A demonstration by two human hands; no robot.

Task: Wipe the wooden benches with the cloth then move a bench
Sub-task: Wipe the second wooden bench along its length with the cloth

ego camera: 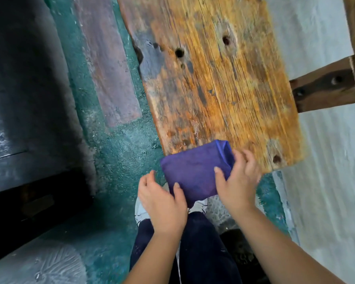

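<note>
A worn orange-brown wooden bench with several round holes stretches away from me. A folded purple cloth hangs over its near end. My right hand grips the cloth's right side, thumb on top and fingers around its edge. My left hand holds the cloth's lower left corner with the thumb pressed on it. A second, darker reddish bench lies to the left, lower down.
A pale wall rises on the right, with a dark wooden bracket sticking out of it. The floor is rough green concrete. A dark block stands at the left. My dark trousers and a white shoe are below.
</note>
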